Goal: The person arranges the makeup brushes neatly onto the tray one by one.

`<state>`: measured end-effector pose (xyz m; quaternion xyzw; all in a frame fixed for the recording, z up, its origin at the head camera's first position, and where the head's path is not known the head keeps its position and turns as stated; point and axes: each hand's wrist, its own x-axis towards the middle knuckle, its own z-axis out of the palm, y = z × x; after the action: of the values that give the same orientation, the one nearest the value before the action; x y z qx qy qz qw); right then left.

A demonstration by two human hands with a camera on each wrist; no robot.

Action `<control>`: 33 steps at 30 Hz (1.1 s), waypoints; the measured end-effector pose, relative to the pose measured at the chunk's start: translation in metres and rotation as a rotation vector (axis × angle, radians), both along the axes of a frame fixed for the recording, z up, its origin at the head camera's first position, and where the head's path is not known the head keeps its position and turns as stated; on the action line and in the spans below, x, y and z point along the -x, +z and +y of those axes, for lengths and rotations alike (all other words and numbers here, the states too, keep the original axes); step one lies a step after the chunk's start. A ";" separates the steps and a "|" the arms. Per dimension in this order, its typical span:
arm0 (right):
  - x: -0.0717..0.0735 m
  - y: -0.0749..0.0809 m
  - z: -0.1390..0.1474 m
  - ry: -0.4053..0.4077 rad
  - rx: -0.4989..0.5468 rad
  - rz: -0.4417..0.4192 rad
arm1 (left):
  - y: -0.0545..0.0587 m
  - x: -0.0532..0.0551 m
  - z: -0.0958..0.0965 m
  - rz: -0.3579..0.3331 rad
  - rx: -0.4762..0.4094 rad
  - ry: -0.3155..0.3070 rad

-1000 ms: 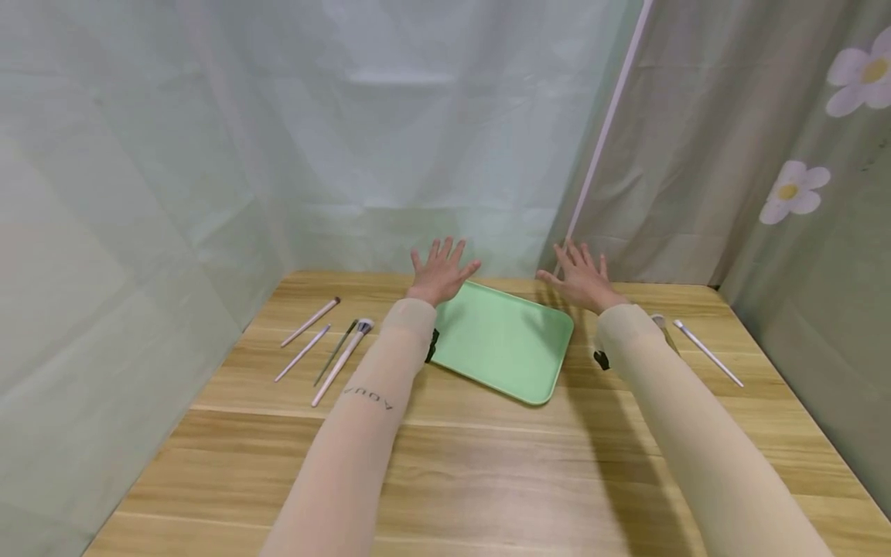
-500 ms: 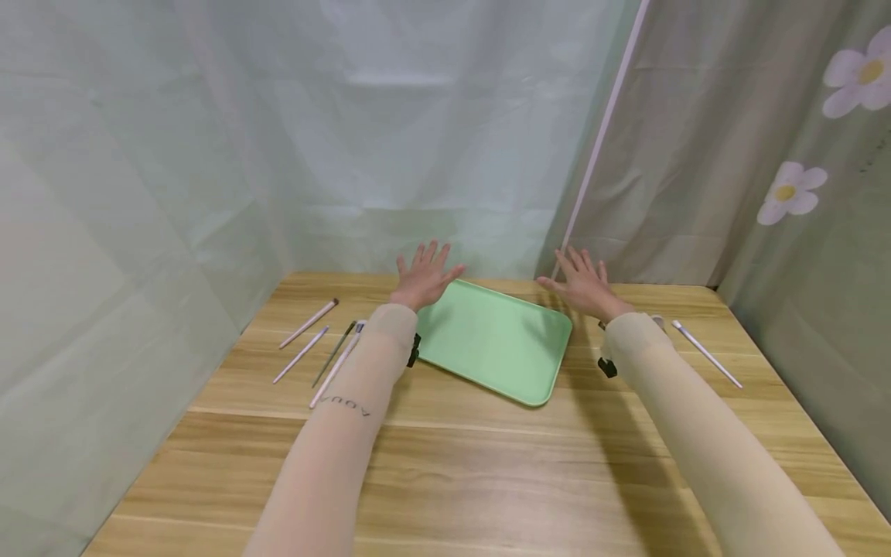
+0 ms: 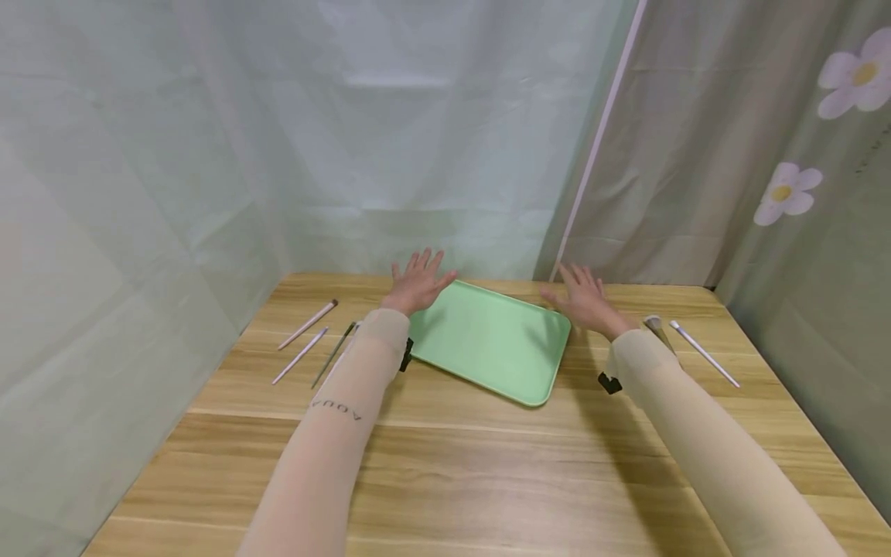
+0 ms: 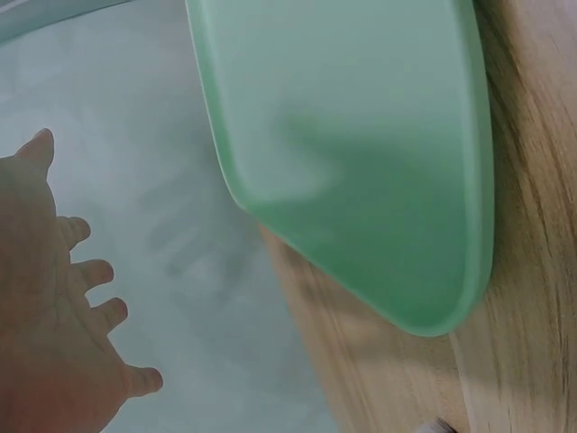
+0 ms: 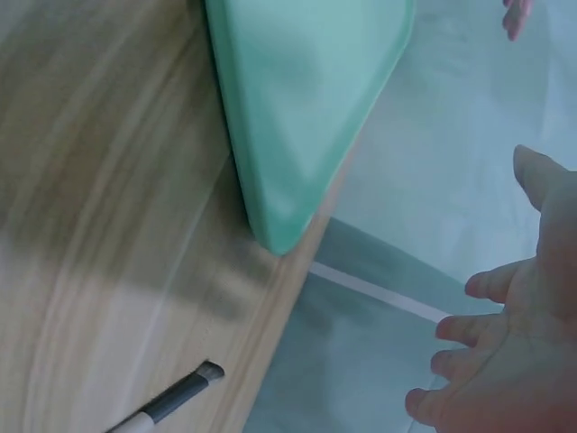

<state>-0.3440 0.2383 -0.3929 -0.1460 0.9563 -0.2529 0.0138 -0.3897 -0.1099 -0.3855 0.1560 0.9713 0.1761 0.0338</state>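
A light green rectangular tray lies slanted on the wooden table, with nothing in it. My left hand, fingers spread, hovers over the tray's far left corner and holds nothing. Over near the far right corner is my right hand, its fingers also spread and slightly blurred. In the left wrist view the left hand shows its palm side, apart from the tray. The right wrist view has the right hand away from the tray in the same manner.
Several makeup brushes lie left of the tray, among them a pink-handled brush and a dark green one; my left sleeve partly covers another. Right of my right arm lie a white-handled brush and a wider brush. Curtains enclose the table.
My left hand has shifted left and slightly down. My right hand has dropped a little toward me, and its sleeve has moved right. The tray and brushes stay put.
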 end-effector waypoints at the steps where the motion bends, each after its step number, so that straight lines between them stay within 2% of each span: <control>1: -0.003 0.000 -0.001 0.000 0.008 -0.001 | 0.000 -0.002 0.000 -0.003 -0.002 0.000; 8: -0.025 0.008 -0.008 -0.034 0.036 -0.071 | -0.004 -0.004 -0.002 -0.025 0.004 0.023; 16: -0.032 0.002 -0.013 -0.078 0.063 -0.131 | -0.006 -0.009 -0.009 -0.019 0.002 0.019; 20: -0.035 -0.001 -0.016 -0.089 0.026 -0.147 | -0.008 -0.009 -0.013 -0.026 0.029 0.018; 29: -0.044 -0.004 -0.019 -0.103 0.008 -0.221 | -0.013 -0.011 -0.016 -0.075 0.041 0.000; 33: -0.045 -0.005 -0.020 -0.108 0.015 -0.239 | -0.012 -0.015 -0.018 -0.116 0.015 -0.004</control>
<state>-0.2986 0.2188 -0.3976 -0.0629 0.9524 -0.2761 0.1131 -0.3750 -0.1275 -0.3978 0.1471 0.9688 0.1774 0.0916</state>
